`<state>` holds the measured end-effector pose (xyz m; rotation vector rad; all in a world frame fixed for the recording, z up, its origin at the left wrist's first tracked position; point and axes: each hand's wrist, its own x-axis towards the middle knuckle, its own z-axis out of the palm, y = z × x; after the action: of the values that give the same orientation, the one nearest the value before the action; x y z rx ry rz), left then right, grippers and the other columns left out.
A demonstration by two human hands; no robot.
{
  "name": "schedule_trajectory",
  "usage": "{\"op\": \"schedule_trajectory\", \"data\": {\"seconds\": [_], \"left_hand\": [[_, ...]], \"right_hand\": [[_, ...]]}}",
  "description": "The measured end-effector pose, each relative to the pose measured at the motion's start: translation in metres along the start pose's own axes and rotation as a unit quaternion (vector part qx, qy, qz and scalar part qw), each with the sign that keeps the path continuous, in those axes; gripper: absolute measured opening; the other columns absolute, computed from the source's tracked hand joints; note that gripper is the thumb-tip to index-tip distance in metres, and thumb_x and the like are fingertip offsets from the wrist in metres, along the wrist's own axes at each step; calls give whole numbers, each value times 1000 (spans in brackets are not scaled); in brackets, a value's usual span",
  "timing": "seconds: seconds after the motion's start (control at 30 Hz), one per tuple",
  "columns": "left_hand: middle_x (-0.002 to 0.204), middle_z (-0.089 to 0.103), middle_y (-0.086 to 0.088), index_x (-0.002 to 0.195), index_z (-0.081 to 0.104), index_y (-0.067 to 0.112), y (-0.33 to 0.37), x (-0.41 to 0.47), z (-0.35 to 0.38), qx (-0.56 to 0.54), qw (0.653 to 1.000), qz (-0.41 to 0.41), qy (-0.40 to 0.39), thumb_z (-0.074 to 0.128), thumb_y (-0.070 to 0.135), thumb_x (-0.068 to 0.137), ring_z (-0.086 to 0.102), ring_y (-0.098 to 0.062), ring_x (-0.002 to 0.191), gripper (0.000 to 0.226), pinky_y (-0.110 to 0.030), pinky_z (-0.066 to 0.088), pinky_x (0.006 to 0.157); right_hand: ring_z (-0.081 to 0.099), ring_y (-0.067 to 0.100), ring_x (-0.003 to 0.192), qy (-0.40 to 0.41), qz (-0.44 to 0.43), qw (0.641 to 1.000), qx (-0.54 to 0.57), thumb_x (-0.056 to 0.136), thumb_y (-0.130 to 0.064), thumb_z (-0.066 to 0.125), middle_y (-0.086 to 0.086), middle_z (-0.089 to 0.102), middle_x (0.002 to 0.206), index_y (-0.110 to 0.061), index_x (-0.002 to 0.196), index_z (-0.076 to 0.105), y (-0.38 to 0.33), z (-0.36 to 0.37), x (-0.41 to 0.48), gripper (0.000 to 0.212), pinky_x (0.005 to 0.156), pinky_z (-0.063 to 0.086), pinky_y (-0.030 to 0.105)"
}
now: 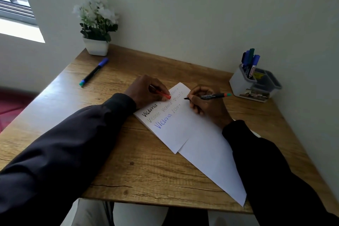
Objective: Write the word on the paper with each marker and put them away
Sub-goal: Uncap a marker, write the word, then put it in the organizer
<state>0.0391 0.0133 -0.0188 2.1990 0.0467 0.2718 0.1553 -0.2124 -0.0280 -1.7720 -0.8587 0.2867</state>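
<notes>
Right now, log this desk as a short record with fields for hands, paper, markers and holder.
left hand: pinches a red item, cap or pen unclear, at the edge of the paper
right hand: grips an uncapped marker, tip at the paper
paper: "Victoria" written several times, in black, blue and fainter ink
loose marker: capped, lying on the table left of the paper
holder: several markers upright in one compartment
plant pot: far left corner of table

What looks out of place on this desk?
One blue-capped marker lies loose near the flower pot, across the table from the holder where the others stand. Both paper sheets lie skewed.
</notes>
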Motion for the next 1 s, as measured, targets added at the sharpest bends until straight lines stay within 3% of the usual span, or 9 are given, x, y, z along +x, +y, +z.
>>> {"op": "schedule_trajectory", "data": {"seconds": [0.3, 0.57, 0.67, 0.83, 1.0], "left_hand": [[101, 74, 10, 95, 79, 23, -2, 1, 0, 1, 1000, -2, 3, 82, 25, 78, 69, -6, 90, 17, -25, 58, 84], [100, 73, 12, 94, 79, 23, -2, 1, 0, -1, 1000, 6, 4, 82, 22, 78, 67, 0, 90, 17, -7, 52, 77], [100, 74, 12, 95, 79, 22, -2, 1, 0, 0, 1000, 7, 4, 82, 22, 78, 68, 0, 90, 17, -8, 52, 78], [100, 74, 11, 94, 79, 21, -2, 1, 0, 2, 1000, 13, 7, 83, 22, 78, 68, -1, 90, 17, -11, 54, 80], [99, 74, 11, 94, 79, 21, -3, 1, 1, -1, 1000, 15, 6, 83, 22, 77, 68, 0, 89, 18, -10, 53, 80]], "right_hand": [[63, 23, 48, 12, -13, 998, -66, 92, -7, 72, 11, 73, 70, -6, 84, 70, -4, 2, -1, 8, 42, 45, 26], [61, 16, 44, 22, -13, 998, -54, 91, -2, 73, 9, 70, 64, -1, 79, 68, -6, 5, -2, 13, 40, 42, 20], [60, 12, 43, 18, -6, 998, -52, 91, -1, 72, 10, 69, 64, 2, 80, 68, -8, 4, -2, 13, 40, 42, 18], [57, 10, 42, 15, -2, 999, -50, 90, 2, 72, 6, 67, 61, -3, 75, 67, -11, 5, -2, 16, 40, 41, 18], [54, 10, 37, 39, 12, 998, -43, 84, 10, 69, 4, 64, 54, -17, 63, 62, -10, 5, -1, 35, 39, 39, 18]]}}
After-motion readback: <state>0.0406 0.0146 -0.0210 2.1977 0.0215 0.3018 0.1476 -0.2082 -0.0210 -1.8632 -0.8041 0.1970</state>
